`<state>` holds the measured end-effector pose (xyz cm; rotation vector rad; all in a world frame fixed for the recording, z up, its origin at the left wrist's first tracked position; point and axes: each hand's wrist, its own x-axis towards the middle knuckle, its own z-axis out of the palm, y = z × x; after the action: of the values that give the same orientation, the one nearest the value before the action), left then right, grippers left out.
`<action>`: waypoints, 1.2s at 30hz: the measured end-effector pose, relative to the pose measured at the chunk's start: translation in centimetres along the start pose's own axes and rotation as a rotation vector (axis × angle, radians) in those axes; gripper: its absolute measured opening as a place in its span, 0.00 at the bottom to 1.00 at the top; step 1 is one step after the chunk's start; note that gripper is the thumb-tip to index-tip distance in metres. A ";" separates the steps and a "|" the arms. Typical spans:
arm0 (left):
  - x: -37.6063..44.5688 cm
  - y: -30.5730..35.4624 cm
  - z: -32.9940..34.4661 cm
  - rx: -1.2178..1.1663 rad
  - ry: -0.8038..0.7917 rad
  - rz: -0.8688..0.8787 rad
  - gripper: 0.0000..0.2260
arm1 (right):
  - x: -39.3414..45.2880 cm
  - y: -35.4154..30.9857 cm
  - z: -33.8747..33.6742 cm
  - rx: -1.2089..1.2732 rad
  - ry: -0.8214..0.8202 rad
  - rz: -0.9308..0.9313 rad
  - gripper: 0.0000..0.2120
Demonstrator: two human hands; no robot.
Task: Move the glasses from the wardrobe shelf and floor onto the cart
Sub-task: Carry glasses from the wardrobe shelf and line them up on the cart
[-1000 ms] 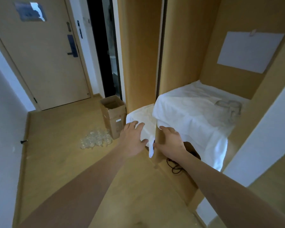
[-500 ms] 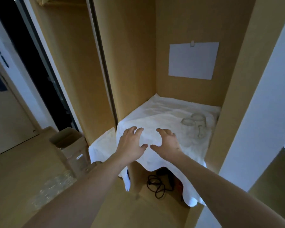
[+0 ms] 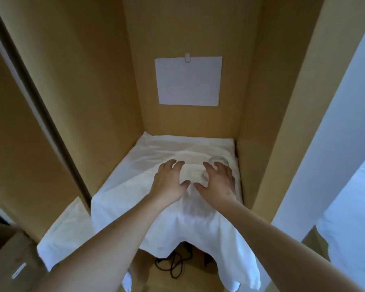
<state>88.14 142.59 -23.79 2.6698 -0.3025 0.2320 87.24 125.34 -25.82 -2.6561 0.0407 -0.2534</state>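
Both hands spread above the cloth-covered wardrobe shelf, nothing grasped.

The left hand (image 3: 169, 181) and right hand (image 3: 218, 182) are held side by side, grips released, fingers splayed over the white cloth (image 3: 135, 178) draped across the wardrobe shelf. Clear glasses (image 3: 217, 160) are seen at the far right of the shelf, partly hidden behind the right fingers; contact cannot be told. A white sheet (image 3: 188, 81) is fixed to the far wall.

Dim, warm interior lighting; cooler daylight enters right of the wardrobe (image 3: 82, 85). White cloth (image 3: 156, 218) appears brightest. Slight overall softness; wide-angle distortion bends the wardrobe's edges.
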 end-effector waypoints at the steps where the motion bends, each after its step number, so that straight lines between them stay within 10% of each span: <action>1: 1.1 -0.2 0.2 -0.020 -0.023 0.015 0.31 | 0.4 0.1 0.2 0.025 -0.025 0.042 0.38; 25: 19.1 2.9 9.4 -0.014 -0.720 0.816 0.39 | 0.4 0.0 1.9 0.222 0.089 0.361 0.36; 36: 13.9 -0.1 7.2 -0.066 -0.354 0.681 0.32 | -2.4 -2.5 0.9 -0.051 0.124 0.442 0.44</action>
<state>102.35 137.04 -27.28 2.4357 -1.3020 -0.0544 84.96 128.14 -25.88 -2.5932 0.6714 -0.2695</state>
